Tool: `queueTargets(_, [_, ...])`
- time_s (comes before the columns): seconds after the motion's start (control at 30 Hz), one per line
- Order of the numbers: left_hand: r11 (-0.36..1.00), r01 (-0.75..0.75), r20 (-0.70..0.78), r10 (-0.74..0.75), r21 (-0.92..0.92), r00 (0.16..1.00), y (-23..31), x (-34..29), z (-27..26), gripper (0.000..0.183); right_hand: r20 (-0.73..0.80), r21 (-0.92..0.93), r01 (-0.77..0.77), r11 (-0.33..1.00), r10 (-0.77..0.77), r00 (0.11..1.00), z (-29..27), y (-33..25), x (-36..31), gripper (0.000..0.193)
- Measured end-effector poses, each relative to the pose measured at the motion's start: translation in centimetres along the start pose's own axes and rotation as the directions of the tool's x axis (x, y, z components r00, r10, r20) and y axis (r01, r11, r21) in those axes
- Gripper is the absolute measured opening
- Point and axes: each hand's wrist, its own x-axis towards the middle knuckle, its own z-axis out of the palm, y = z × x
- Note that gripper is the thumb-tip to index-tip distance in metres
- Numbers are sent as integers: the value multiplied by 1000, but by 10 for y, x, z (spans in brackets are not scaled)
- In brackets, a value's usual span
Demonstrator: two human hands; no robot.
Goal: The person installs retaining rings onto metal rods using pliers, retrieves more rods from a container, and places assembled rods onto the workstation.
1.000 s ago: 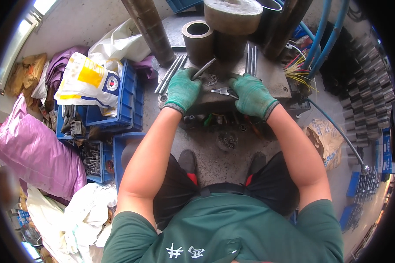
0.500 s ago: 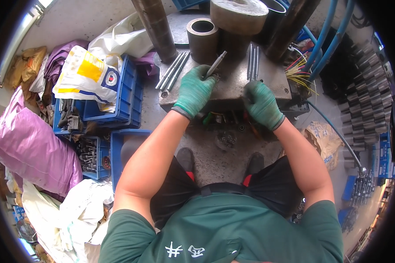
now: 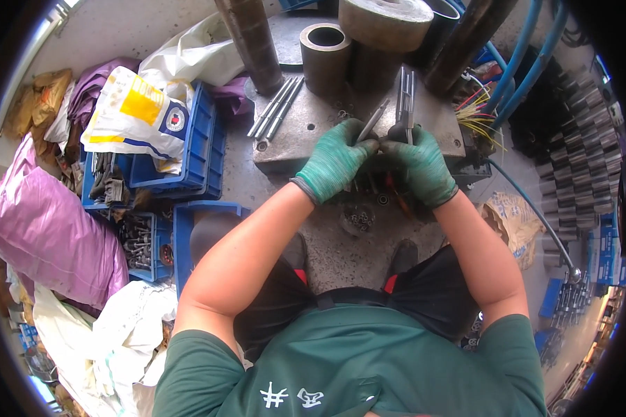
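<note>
My left hand (image 3: 339, 158), in a green glove with dark fingertips, is closed around a slim metal rod (image 3: 374, 119) that points up and to the right. Beside it, my right hand (image 3: 421, 165), gloved the same way, has its fingers closed at the near end of a metal rod (image 3: 409, 104) in the right-hand group. The fingertips of both hands come close together over the front edge of the steel block (image 3: 295, 142). Several similar rods (image 3: 277, 109) lie side by side on the block's left part.
A hollow steel cylinder (image 3: 325, 59) and a thick round disc (image 3: 386, 26) stand behind, between two steel columns (image 3: 252, 45). Blue crates (image 3: 205, 149) and a purple sack (image 3: 52, 226) are at left. Blue hoses (image 3: 532, 66) and stacked metal tubes (image 3: 581, 167) are at right.
My left hand has moved right with its rod, which now tilts more, toward my right hand. My right hand has shifted slightly and closed at the right-hand rods.
</note>
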Motion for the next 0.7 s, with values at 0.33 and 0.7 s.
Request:
queueTargets(0.33, [986,-47,-64,58,159,996,-15,4,6,28,-92,11,59,998,-57,994,11,-1,-6,39])
queueTargets(0.7, [797,189,-86,-288,-573,954,-4,11,-23,18,193,-827,386,409,-437,878,0,-16,-23,78])
